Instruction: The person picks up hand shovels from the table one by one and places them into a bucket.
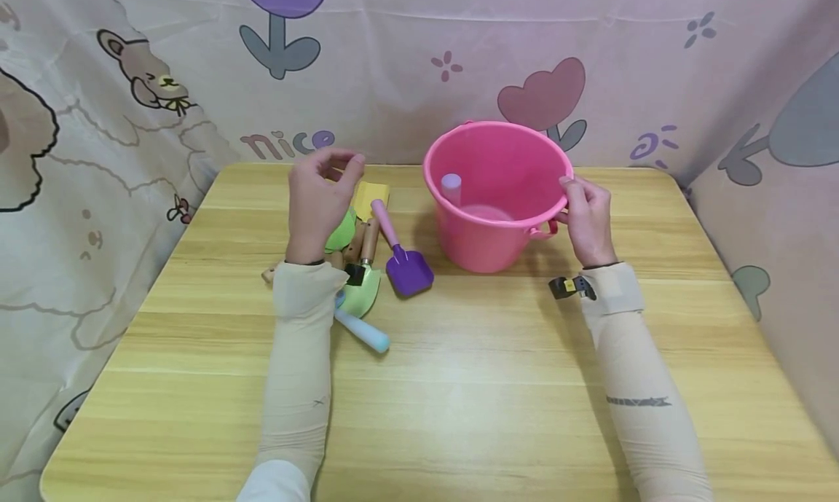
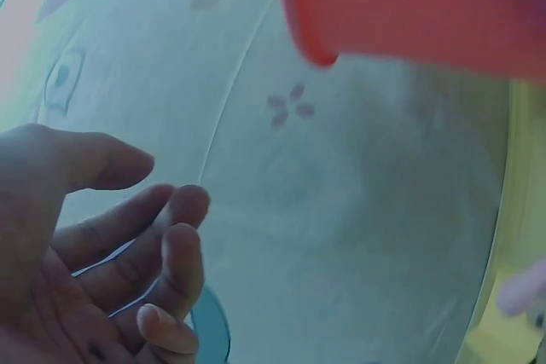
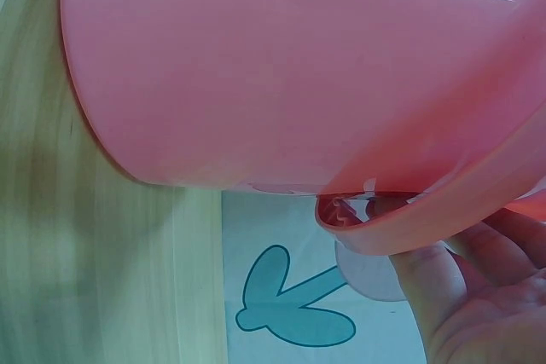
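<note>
A pink bucket stands on the table, tilted slightly. My right hand pinches its rim at the right side, thumb on top, beside the handle. Inside the bucket a pale purple handle sticks up; its lower part is hidden. My left hand is raised over the garden tools, its fingers loosely bent and holding nothing. In the left wrist view, a gap shows between the thumb and the fingers. Near this hand lie a purple toy shovel and a green trowel.
A tool with a pale blue handle lies nearest me. Behind the left hand are a yellow piece, a green piece and wooden handles, partly covered. A printed curtain hangs behind the wooden table.
</note>
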### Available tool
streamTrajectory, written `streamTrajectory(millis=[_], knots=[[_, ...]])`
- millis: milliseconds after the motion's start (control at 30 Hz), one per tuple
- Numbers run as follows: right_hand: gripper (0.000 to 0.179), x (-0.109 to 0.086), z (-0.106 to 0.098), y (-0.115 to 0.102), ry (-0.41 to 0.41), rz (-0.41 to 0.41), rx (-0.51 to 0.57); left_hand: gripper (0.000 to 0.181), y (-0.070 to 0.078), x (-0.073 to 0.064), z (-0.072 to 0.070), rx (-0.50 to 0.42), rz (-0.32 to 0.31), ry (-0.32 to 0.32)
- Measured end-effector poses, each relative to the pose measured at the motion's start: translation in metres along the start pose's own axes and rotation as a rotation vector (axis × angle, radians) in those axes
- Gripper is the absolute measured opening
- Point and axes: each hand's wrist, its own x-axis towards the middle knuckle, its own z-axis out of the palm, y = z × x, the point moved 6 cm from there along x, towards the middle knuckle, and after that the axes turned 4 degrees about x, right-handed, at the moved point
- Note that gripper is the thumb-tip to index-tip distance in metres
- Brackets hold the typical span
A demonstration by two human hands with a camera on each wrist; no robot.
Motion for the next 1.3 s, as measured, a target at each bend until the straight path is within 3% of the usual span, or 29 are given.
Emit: streamTrajectory(millis=[333, 633, 900, 1167, 1300], knots=[[0.046, 0.002, 0.001, 0.000, 0.008, -0.005, 0.021, 0.028, -0.027, 0.006, -0.025, 0.034, -0.078, 0.023], [0.047, 0.001, 0.002, -0.001, -0.004, -0.009, -0.004, 0.030, -0.050, 0.005, -0.041, 0.145, -0.150, 0.014], [0.045, 0.000, -0.001, 0.000, 0.016, 0.002, 0.074, 0.037, -0.074, 0.003, -0.045, 0.248, -0.234, -0.072], [0.046, -0.003, -0.002, 0.001, 0.018, 0.000, 0.051, 0.040, -0.100, -0.009, -0.058, 0.365, -0.285, -0.135], [0.047, -0.003, 0.001, -0.001, 0.003, -0.001, 0.032, 0.041, -0.105, -0.014, -0.059, 0.419, -0.306, -0.218]])
